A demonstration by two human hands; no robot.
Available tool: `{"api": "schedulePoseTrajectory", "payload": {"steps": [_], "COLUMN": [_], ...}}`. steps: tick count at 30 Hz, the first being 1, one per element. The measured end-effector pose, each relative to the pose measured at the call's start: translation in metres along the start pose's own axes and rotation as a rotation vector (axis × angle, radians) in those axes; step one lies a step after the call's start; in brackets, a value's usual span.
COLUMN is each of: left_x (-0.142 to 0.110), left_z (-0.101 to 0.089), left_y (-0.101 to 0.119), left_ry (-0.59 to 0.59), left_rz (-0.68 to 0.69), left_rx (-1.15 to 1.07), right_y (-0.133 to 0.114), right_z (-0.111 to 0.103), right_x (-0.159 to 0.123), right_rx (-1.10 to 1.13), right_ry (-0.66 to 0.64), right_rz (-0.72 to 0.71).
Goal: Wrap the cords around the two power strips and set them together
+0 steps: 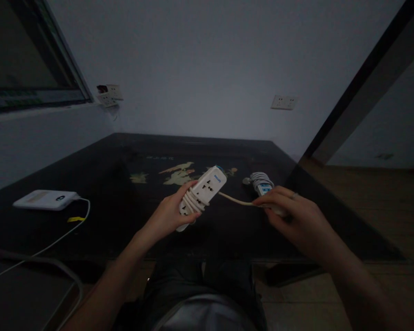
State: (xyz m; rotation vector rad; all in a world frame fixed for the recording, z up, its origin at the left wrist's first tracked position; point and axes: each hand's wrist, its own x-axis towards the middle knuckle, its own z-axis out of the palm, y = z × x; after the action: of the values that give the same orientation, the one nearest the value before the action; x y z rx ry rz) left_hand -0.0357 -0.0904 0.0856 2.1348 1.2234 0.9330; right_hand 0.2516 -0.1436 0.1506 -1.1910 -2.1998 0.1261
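My left hand (pixel 172 214) is closed around a white power strip (pixel 207 187), held tilted above the dark table (pixel 124 184). Several turns of its cream cord (pixel 192 200) are wrapped round the strip's near end. The cord's free part (pixel 236 200) runs right to my right hand (pixel 290 214), whose fingers pinch it; the plug end is hidden in that hand. Just behind my right hand, a second power strip (pixel 261 183) with a blue label and a coiled cord lies on the table.
A white power bank (pixel 45 199) with a white cable (pixel 60 236) lies at the table's left. Wall sockets (pixel 283 102) sit on the far wall, more sockets (pixel 108 94) near the window at left. A wooden floor (pixel 376 202) lies to the right.
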Motion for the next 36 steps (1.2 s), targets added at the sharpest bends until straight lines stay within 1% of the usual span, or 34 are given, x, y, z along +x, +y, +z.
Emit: {"api": "schedulePoseTrajectory", "payload": {"steps": [1,2,5,7,9,10,11,15,17,19,20,23,24,25,28,30,32,34,36], "left_x": [0.000,0.000,0.002,0.003,0.003,0.003,0.002,-0.001,-0.003,-0.007,-0.009,-0.013,-0.014,-0.015,-0.017,-0.018,-0.018,-0.019,-0.019], "left_z": [0.001,0.002,0.006,0.009,0.012,0.015,0.017,0.024,0.024,0.021,0.020,0.018,0.019,0.020,0.029,0.037,0.045,0.050,0.053], "left_y": [-0.001,-0.002,-0.001,0.002,0.007,0.010,0.013,0.022,0.025,0.026,0.027,0.026,0.025,0.024,0.020,0.017,0.014,0.011,0.009], "left_ry": [-0.004,-0.002,0.001,-0.034,-0.100,-0.137,-0.173,-0.341,-0.425,-0.468,-0.470,-0.447,-0.443,-0.445,-0.478,-0.487,-0.465,-0.406,-0.344], "left_rz": [0.007,0.012,-0.002,-0.010,-0.008,-0.005,-0.003,0.048,0.110,0.170,0.190,0.193,0.179,0.163,0.157,0.193,0.226,0.245,0.247], "left_rx": [-0.009,-0.015,-0.015,-0.023,-0.026,-0.016,0.004,0.119,0.138,0.129,0.122,0.117,0.111,0.098,0.041,0.001,-0.046,-0.107,-0.187], "right_y": [-0.003,-0.008,-0.025,-0.034,-0.042,-0.044,-0.047,-0.050,-0.042,-0.026,-0.016,0.018,0.028,0.036,0.049,0.051,0.052,0.054,0.055], "right_z": [-0.003,-0.005,-0.003,0.000,0.002,0.004,0.005,0.015,0.021,0.027,0.030,0.038,0.041,0.044,0.058,0.069,0.080,0.088,0.094], "right_x": [0.001,0.001,0.005,0.012,0.024,0.031,0.038,0.064,0.074,0.081,0.083,0.084,0.082,0.080,0.070,0.064,0.061,0.058,0.056], "right_rx": [0.013,0.030,0.071,0.099,0.148,0.182,0.219,0.361,0.450,0.566,0.622,0.713,0.739,0.768,0.868,0.930,0.990,1.036,1.076], "right_ry": [0.000,-0.030,-0.166,-0.168,-0.125,-0.123,-0.148,-0.377,-0.461,-0.492,-0.485,-0.374,-0.358,-0.370,-0.493,-0.582,-0.634,-0.638,-0.594], "right_rz": [-0.030,-0.064,-0.163,-0.198,-0.200,-0.194,-0.188,-0.149,-0.084,0.033,0.104,0.287,0.337,0.371,0.425,0.450,0.475,0.481,0.477]}}
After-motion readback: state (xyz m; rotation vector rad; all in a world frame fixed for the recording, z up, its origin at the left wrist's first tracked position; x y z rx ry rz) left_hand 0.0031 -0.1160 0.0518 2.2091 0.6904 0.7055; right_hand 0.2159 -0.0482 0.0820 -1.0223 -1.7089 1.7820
